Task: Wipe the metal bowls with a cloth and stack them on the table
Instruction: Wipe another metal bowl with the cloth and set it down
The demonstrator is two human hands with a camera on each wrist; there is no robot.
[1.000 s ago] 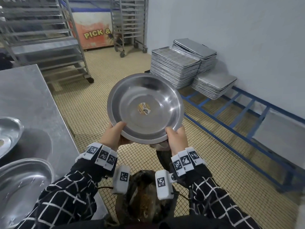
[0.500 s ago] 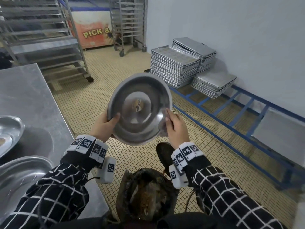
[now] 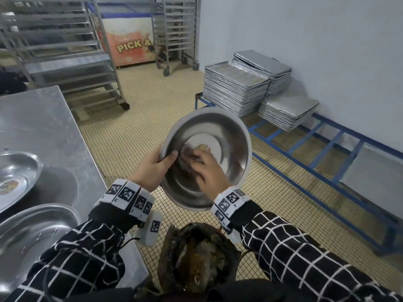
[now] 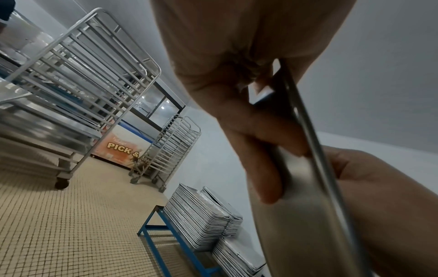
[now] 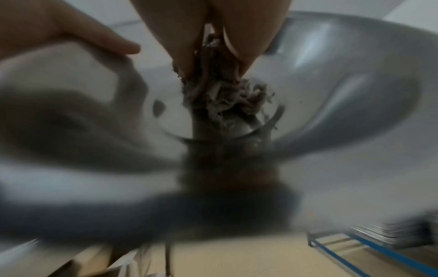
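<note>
A round metal bowl [image 3: 231, 153] is held tilted in the air above the tiled floor, to the right of the table. My left hand [image 3: 152, 168] grips its left rim, thumb over the edge. In the left wrist view my fingers [image 4: 260, 168] lie behind the bowl's rim [image 4: 317, 150]. My right hand [image 3: 209, 171] presses a frayed grey-brown cloth [image 3: 187, 155] against the flat middle of the bowl. The right wrist view shows the cloth [image 5: 222, 93] bunched between my fingertips [image 5: 187, 56] against the bowl [image 5: 343, 84]; that view is blurred.
A steel table [image 3: 43, 127] stands at the left with two more metal bowls, one [image 3: 15, 177] and another [image 3: 28, 236] nearer. Stacks of baking trays [image 3: 235, 88] sit on a low blue rack [image 3: 327, 153] by the wall. Wheeled tray racks [image 3: 65, 51] stand behind.
The bowl has been turned and lowered. My right hand left the bowl's lower rim and now presses the cloth on its middle. The left hand shifted to the left rim.
</note>
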